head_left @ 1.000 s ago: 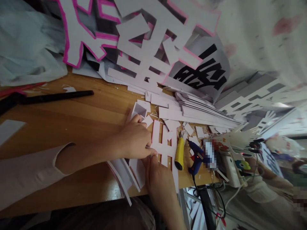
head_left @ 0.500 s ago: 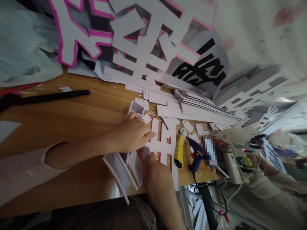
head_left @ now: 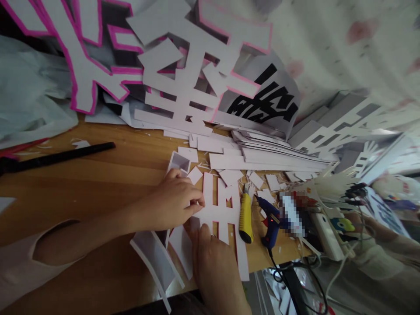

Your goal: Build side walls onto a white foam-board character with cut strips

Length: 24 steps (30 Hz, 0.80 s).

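A white cut-out character of foam board (head_left: 226,214), edged in red, lies on the table under both hands. My left hand (head_left: 175,199) reaches in from the left, its fingers bent and closed at the character's left side. My right hand (head_left: 216,264) comes from below, fingers curled on the near left part of the piece, a ring on one finger. Between the fingertips a small greyish upright strip (head_left: 194,224) partly shows. White side walls (head_left: 157,256) stand up near the table edge, partly behind my left wrist. An open box-like part (head_left: 180,162) rises just beyond my left hand.
Right of the character lie a yellow utility knife (head_left: 246,218) and a blue glue gun (head_left: 271,221) with its cord. Board strips (head_left: 262,155) and scraps are piled behind. Large pink-edged characters (head_left: 183,78) stand at the back. A black marker (head_left: 65,155) lies left. Another person's arm (head_left: 377,232) is at right.
The view has shifted, so most things sit lower in it. My left fingertips have drawn back a little to the left and curled. My right hand stays at the piece.
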Motion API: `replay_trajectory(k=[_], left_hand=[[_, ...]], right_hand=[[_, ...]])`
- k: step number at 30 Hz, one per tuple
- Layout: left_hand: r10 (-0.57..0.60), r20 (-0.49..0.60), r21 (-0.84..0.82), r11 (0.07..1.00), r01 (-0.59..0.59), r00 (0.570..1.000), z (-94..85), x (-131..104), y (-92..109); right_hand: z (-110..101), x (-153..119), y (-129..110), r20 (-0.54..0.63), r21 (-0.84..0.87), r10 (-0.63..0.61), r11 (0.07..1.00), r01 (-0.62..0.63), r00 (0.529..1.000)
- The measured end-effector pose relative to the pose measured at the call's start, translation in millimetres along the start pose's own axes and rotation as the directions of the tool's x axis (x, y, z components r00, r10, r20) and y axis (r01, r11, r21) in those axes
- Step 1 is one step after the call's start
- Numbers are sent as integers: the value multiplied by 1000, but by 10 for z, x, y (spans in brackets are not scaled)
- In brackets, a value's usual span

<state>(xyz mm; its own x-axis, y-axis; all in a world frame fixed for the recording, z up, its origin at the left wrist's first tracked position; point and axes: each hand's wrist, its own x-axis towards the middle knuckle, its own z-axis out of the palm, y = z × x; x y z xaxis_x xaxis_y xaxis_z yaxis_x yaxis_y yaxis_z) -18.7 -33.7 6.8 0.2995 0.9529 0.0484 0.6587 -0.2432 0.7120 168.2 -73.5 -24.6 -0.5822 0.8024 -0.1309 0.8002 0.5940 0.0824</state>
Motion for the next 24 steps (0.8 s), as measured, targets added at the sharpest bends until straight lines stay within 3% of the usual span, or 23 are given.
replay_trajectory(k=[8, 16, 24], left_hand=[[25, 0, 15, 1000, -25, 1000, 45, -13, -37], [23, 16, 29, 999, -24, 1000, 36, 6, -43], [38, -6, 31, 999, -38, 999, 44, 1, -38]], right_hand=[[-66, 25, 14, 21, -4, -29, 1000, 29, 999], [-109, 41, 31, 118, 12, -46, 999, 45, 992], [-39, 18, 47, -8, 13, -78, 997, 78, 997]])
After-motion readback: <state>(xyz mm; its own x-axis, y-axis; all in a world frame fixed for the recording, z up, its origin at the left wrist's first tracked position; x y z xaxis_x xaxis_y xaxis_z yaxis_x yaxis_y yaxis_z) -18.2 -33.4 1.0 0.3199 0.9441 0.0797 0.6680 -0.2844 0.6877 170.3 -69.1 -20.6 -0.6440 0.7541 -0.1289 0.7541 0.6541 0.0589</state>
